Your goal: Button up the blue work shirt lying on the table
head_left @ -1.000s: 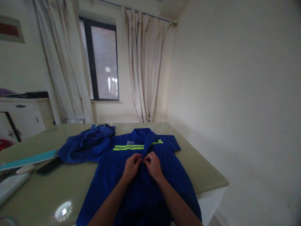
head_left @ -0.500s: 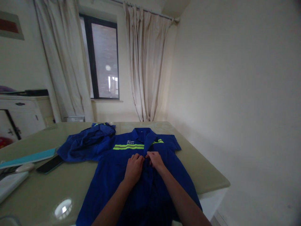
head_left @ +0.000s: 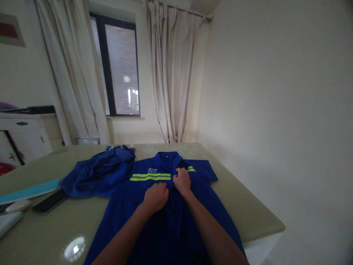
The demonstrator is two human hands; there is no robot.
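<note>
A blue short-sleeved work shirt [head_left: 132,213] with yellow-green reflective stripes lies spread out front side up, its collar pointing away from me. My left hand [head_left: 156,197] is closed on the shirt's front edge, just below the chest stripe. Higher up, my right hand [head_left: 182,181] pinches the front placket at stripe level, partly covering the right-hand stripe. The fingertips of both hands are largely hidden, so any button between them cannot be made out.
A second blue garment [head_left: 96,173] lies crumpled to the left of the shirt on the greenish table [head_left: 237,198]. Further left are a dark phone [head_left: 51,201], a light-blue strip [head_left: 30,191] and a white object [head_left: 9,222]. A wall [head_left: 275,110] stands on the right.
My right hand has moved up the placket toward the collar, away from the left hand. My left hand stays near its place on the front edge. The view has shifted slightly.
</note>
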